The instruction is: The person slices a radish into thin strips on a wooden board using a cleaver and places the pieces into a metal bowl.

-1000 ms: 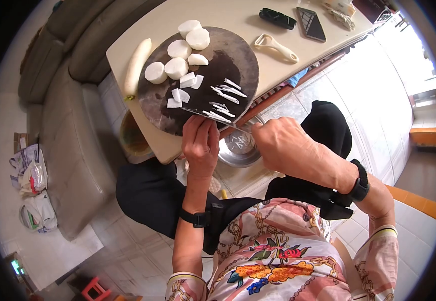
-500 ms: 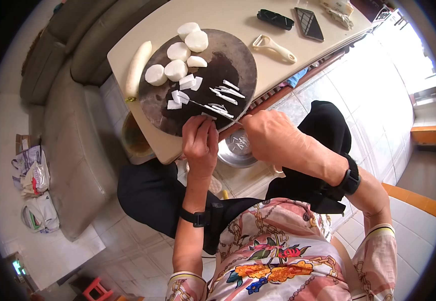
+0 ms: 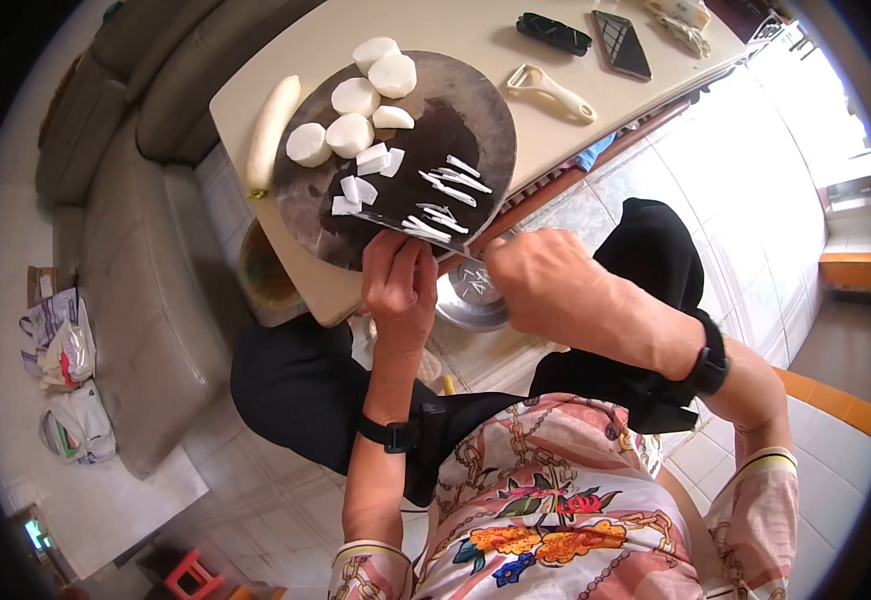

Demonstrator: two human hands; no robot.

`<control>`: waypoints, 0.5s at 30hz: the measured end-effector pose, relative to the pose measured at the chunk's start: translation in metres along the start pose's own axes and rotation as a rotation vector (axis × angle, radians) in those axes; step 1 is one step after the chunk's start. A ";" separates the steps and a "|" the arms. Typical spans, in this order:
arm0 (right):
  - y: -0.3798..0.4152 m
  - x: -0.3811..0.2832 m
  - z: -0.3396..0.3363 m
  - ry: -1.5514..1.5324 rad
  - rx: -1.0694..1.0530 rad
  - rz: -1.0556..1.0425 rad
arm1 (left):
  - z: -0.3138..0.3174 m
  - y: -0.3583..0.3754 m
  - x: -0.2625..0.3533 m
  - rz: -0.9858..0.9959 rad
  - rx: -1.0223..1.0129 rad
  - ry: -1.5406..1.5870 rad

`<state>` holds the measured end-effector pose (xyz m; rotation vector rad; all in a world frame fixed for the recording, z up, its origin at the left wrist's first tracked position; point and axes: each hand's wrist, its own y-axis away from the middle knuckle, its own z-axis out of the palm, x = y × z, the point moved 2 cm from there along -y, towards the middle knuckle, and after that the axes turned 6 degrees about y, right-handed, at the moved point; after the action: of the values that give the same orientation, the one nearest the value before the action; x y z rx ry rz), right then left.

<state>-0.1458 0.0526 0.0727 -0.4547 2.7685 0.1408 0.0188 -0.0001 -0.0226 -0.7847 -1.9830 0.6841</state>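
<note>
My right hand [image 3: 545,280] is closed around a knife [image 3: 425,232], its thin blade reaching left across the near edge of the round dark cutting board [image 3: 320,235]. Curled at that edge, my left hand [image 3: 395,275] presses its fingertips down beside the blade, on a white radish piece mostly hidden by fingers and knife. Just beyond the blade lie cut radish strips [image 3: 435,222], with more strips [image 3: 455,185] further up. Small flat radish slices [image 3: 357,190] sit left of them. Several thick radish chunks [image 3: 350,135] stand toward the board's far left.
A whole white radish [image 3: 274,130] lies on the table [image 3: 245,95] left of the board. To the right are a peeler [image 3: 552,92], a black case [image 3: 552,34] and a phone [image 3: 621,45]. Below the table edge, a metal bowl [image 3: 470,297] holds some strips.
The blade has shifted slightly toward me, nearer my left fingertips. The white piece that showed at those fingertips is now mostly covered, and the nearest strips lie beyond the blade.
</note>
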 end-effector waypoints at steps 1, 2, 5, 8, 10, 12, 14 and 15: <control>-0.003 -0.002 0.003 0.000 0.003 0.003 | -0.001 0.001 0.000 -0.010 -0.012 -0.001; -0.008 -0.004 0.007 0.011 0.016 -0.004 | -0.001 0.003 -0.001 -0.021 -0.023 -0.004; -0.012 -0.001 0.012 0.007 0.059 -0.003 | -0.002 0.003 0.000 -0.036 -0.015 0.026; -0.006 0.007 0.010 -0.024 0.055 0.044 | -0.001 0.002 -0.001 0.010 -0.010 -0.016; -0.002 0.012 0.006 -0.039 0.033 0.078 | 0.000 0.000 0.000 0.010 -0.018 -0.015; 0.001 0.013 0.003 -0.066 -0.027 0.094 | -0.003 -0.001 0.001 0.007 -0.031 -0.021; 0.002 0.013 0.000 -0.075 -0.030 0.089 | -0.003 -0.003 0.003 0.003 -0.056 -0.023; 0.003 0.014 0.000 -0.082 -0.034 0.086 | -0.004 -0.003 0.002 0.001 -0.054 -0.025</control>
<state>-0.1590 0.0515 0.0685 -0.3304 2.7092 0.2222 0.0204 0.0003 -0.0177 -0.8132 -2.0312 0.6458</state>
